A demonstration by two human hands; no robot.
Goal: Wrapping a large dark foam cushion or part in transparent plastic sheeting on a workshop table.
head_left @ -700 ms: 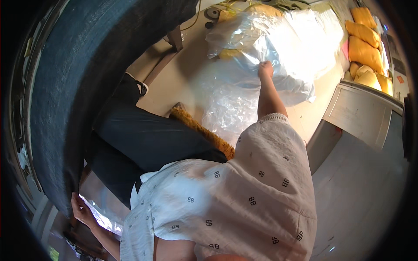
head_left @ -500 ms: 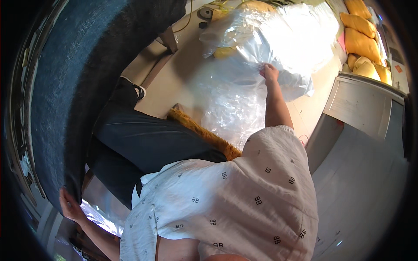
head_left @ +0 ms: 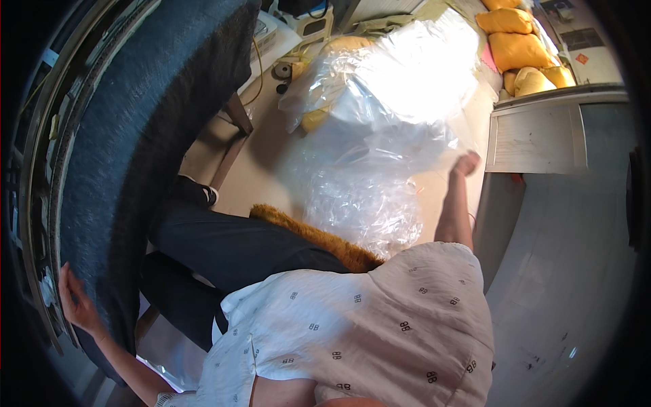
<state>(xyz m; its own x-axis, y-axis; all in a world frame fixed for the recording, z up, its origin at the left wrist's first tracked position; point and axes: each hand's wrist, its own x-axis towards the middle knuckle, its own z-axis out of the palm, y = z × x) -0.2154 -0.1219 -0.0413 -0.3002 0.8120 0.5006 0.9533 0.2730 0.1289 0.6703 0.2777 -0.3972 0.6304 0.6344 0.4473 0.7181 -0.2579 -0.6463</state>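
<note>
My right hand (head_left: 466, 163) is out to the right of a heap of clear plastic bags (head_left: 363, 203) on the floor. Its fingers are closed on a plastic bag's edge, which stretches toward it, slightly smeared by motion. Strong light washes out the far part of the heap, and yellow bundles show partly through the plastic. At the far left, my left hand (head_left: 80, 308) lies against the edge of a table covered with dark blue cloth (head_left: 129, 149). The fingers there are extended and hold nothing.
A brown furry seat cover (head_left: 298, 227) is beside my legs. Yellow stuffed sacks (head_left: 522, 53) are stacked at the far right, behind a pale cabinet panel (head_left: 536, 141). A wooden table leg (head_left: 237, 114) stands left of the plastic. A stool (head_left: 315, 27) is farther back.
My right hand has moved right and nearer, drawing the plastic edge along. My left hand has shifted left and slightly farther along the cloth, its fingers now more spread. The whole view has turned somewhat.
</note>
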